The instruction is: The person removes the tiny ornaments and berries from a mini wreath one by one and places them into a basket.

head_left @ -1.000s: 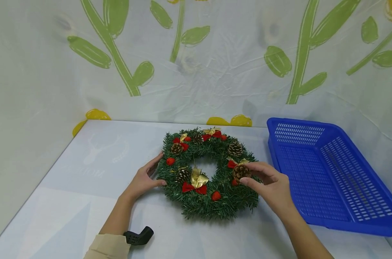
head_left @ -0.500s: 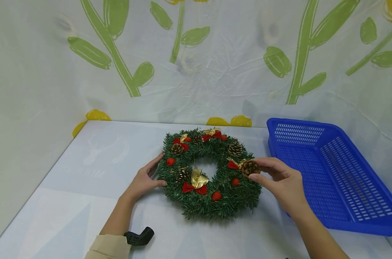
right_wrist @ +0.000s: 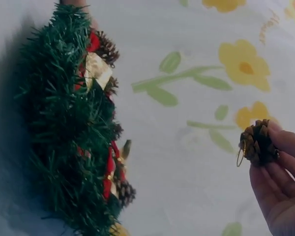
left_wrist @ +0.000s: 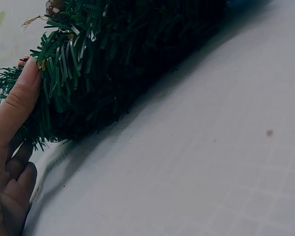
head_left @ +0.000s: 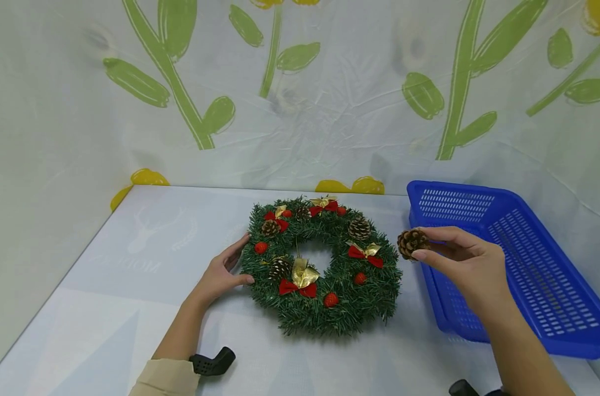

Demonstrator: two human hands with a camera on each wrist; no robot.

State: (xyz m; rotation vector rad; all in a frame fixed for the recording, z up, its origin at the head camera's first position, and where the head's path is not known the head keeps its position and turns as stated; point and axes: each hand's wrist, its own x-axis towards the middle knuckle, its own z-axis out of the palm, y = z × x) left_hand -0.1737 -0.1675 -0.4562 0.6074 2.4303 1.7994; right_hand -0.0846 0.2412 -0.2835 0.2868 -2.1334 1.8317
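One green wreath (head_left: 323, 267) lies flat on the pale counter (head_left: 107, 308) in the middle of the frame, and one blue basket (head_left: 523, 275) stands at the right, just beside it. The right hand (head_left: 465, 261) hangs in the air between wreath and basket, over the basket's left rim; its grip is closed to a pinch, thumb and fingertips holding one loose pine cone (head_left: 412, 243) clear of the greenery. The right wrist view shows this cone (right_wrist: 255, 142) with a small wire loop at its side, fingers (right_wrist: 285, 142) curled about it. The left hand (head_left: 219, 274) rests at the wreath's left edge, fingers nearly straight and spread, touching the needles without grasping; the left wrist view shows a straight finger (left_wrist: 17, 101) lying against the green needles (left_wrist: 108, 69). Four pine cones remain seated on the wreath in the head view. It also carries four red bows with gold trim, and four small red berries that can be counted. One small black object (head_left: 212, 362) lies at the lower left beside the left sleeve (head_left: 166, 378).
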